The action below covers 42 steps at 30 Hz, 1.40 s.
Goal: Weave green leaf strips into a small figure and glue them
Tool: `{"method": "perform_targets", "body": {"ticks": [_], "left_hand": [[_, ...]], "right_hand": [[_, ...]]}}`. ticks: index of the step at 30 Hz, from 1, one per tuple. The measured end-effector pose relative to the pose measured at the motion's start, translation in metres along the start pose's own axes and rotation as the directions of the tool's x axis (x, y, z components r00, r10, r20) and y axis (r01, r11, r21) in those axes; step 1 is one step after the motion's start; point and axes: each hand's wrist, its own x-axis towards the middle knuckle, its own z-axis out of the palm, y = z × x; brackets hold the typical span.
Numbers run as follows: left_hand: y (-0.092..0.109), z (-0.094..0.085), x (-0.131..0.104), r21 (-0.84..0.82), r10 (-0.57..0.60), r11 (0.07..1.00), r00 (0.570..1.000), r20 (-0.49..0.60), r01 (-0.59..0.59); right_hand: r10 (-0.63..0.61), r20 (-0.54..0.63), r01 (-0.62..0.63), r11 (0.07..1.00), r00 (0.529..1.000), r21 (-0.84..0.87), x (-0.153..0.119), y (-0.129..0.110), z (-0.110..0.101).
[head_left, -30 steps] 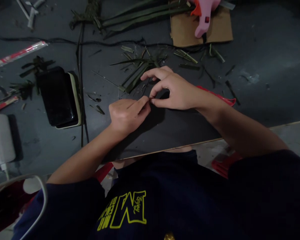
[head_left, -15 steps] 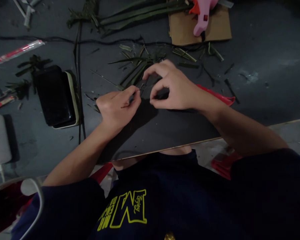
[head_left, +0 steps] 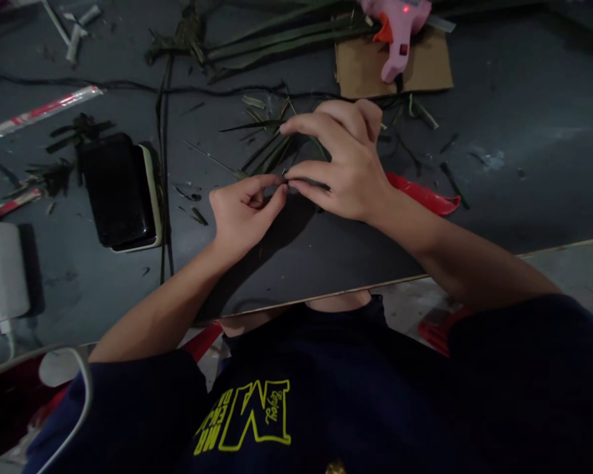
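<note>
My left hand [head_left: 244, 210] and my right hand [head_left: 348, 168] meet fingertip to fingertip above the front part of the dark table. Between thumb and finger, the left pinches a small, thin dark strip [head_left: 285, 180], mostly hidden by the fingertips. The thumb and a finger of my right hand close on the same spot, while its other fingers stay raised and bent. Just beyond the hands lie dark green leaf strips [head_left: 267, 155] and cut scraps. Partly behind my right wrist is a red curved object [head_left: 427, 197].
A pink glue gun [head_left: 400, 39] with a lit red light rests on cardboard [head_left: 427, 72] at the back. A black phone-like object [head_left: 116, 194] lies left, beside long leaf strips [head_left: 164, 164]. A white charger [head_left: 0, 276] sits far left. A dark cable [head_left: 128, 85] crosses the table.
My right hand has moved left, bringing its thumb and finger from an open curve into a pinch against my left fingertips. My left hand has shifted slightly right. The view has shifted a little.
</note>
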Motion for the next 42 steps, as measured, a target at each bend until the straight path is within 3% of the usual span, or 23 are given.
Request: {"method": "perform_targets", "body": {"ticks": [7, 11, 15, 21, 25, 32, 38, 42], "left_hand": [[-0.001, -0.002, 0.000, -0.077, 0.021, 0.997, 0.999, 0.034, -0.018], [-0.005, -0.001, 0.001, -0.076, 0.007, 0.997, 1.000, -0.002, -0.007], [-0.006, 0.000, 0.001, -0.049, -0.008, 0.999, 0.999, -0.041, 0.006], [-0.005, -0.001, 0.001, -0.088, 0.012, 0.996, 0.999, -0.032, -0.015], [-0.006, 0.000, 0.002, -0.055, 0.025, 0.998, 0.998, -0.049, -0.028], [-0.003, 0.001, 0.001, -0.044, 0.044, 0.998, 0.995, -0.092, -0.048], [-0.004, 0.001, 0.000, -0.087, -0.004, 0.996, 0.998, -0.058, -0.001], [-0.005, 0.001, 0.000, -0.105, 0.007, 0.994, 0.998, -0.060, -0.013]], "right_hand": [[0.028, 0.004, -0.028, 0.996, 1.000, 0.084, 0.001, 0.007, 0.000], [0.110, 0.048, -0.116, 0.983, 0.993, 0.140, 0.003, 0.010, -0.002], [0.102, 0.108, -0.120, 0.976, 0.989, 0.181, 0.006, 0.013, -0.005], [0.130, 0.069, -0.140, 0.976, 0.989, 0.164, 0.005, 0.008, -0.005], [0.153, 0.071, -0.166, 0.956, 0.986, 0.240, 0.004, 0.004, -0.005], [0.095, -0.040, -0.091, 0.992, 0.995, 0.093, -0.001, 0.004, -0.001], [-0.066, -0.188, 0.070, 0.998, 0.980, 0.012, -0.006, 0.011, 0.004], [-0.039, -0.164, 0.040, 0.999, 0.986, 0.002, -0.005, 0.011, 0.004]]}}
